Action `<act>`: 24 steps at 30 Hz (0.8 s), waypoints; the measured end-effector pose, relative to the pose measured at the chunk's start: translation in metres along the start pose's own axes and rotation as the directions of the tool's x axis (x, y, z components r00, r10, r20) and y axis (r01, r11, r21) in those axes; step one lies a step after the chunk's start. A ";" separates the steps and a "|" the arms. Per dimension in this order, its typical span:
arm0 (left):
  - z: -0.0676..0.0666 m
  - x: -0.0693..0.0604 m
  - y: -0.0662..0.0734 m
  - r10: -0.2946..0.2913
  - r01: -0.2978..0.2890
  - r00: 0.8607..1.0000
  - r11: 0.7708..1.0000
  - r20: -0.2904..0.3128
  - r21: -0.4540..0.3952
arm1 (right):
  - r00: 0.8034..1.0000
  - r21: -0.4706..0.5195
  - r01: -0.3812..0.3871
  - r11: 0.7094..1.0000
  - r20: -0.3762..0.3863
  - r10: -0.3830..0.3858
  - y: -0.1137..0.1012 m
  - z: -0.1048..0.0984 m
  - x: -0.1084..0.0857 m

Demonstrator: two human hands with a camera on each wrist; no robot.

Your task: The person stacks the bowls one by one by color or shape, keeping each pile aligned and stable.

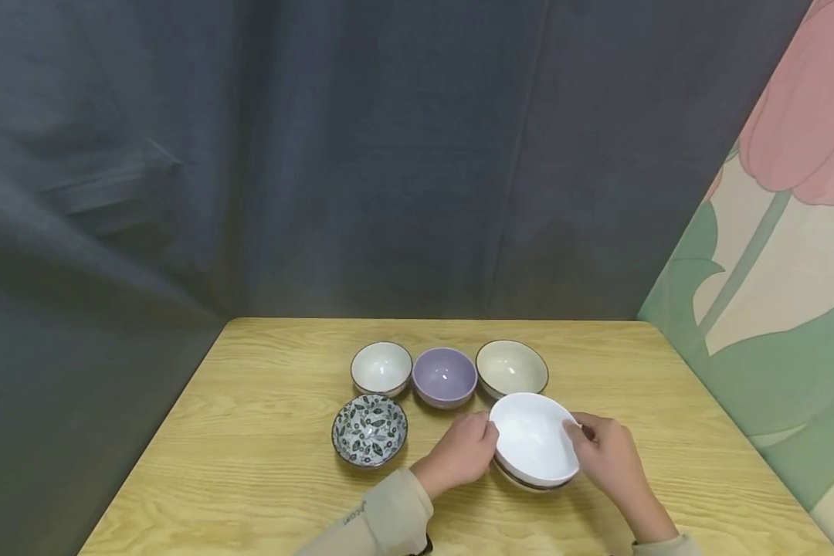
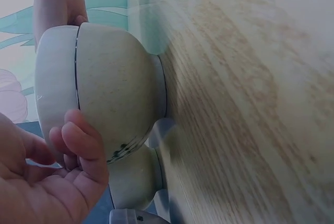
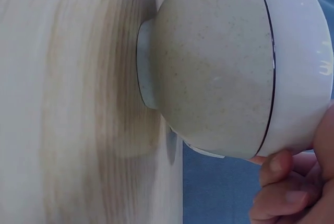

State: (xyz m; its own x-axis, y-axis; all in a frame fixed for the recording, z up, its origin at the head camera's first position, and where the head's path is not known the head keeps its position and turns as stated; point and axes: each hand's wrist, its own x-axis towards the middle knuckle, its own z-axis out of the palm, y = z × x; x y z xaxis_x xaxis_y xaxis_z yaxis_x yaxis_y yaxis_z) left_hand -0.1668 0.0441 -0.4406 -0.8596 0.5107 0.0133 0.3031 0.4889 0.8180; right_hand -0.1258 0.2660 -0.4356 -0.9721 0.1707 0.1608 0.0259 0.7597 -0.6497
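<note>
A plain white bowl (image 1: 533, 434) sits nested in a speckled beige bowl (image 2: 115, 78) with a dark rim, near the front right of the table. In both wrist views the beige bowl's foot is at the table top. My left hand (image 1: 464, 448) pinches the white bowl's rim on its left side, fingers curled beneath. Opposite, my right hand (image 1: 608, 455) grips the right side of the same rim, thumb inside and fingers under the edge. Most of the beige bowl is hidden by the white one in the head view.
Behind the nested pair stand a white dark-rimmed bowl (image 1: 381, 368), a purple bowl (image 1: 445, 376) and a cream bowl (image 1: 512, 368) in a row. A leaf-patterned bowl (image 1: 369, 430) stands left of my left hand. Dark cloth (image 1: 403, 170) hangs behind the wooden table (image 1: 250, 448).
</note>
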 end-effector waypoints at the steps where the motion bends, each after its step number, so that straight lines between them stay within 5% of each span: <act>1: 0.001 0.000 0.000 0.004 -0.004 1.000 1.000 -0.008 0.023 | 1.000 0.000 -0.001 1.000 -0.002 0.001 0.000 0.000 0.000; 10: 0.011 0.004 0.001 0.002 0.012 0.999 0.966 -0.054 0.259 | 1.000 -0.006 0.012 1.000 -0.017 -0.012 -0.002 0.001 -0.003; 24: 0.009 0.006 0.006 -0.012 0.020 1.000 0.947 -0.024 0.322 | 1.000 -0.015 0.022 1.000 -0.015 -0.022 0.000 0.001 -0.002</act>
State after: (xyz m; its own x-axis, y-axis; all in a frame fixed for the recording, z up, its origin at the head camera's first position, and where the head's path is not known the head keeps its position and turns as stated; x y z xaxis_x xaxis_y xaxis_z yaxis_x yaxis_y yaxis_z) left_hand -0.1665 0.0565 -0.4403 -0.8731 0.4872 0.0173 0.4025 0.7004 0.5894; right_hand -0.1245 0.2650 -0.4368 -0.9688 0.1634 0.1863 0.0082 0.7725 -0.6349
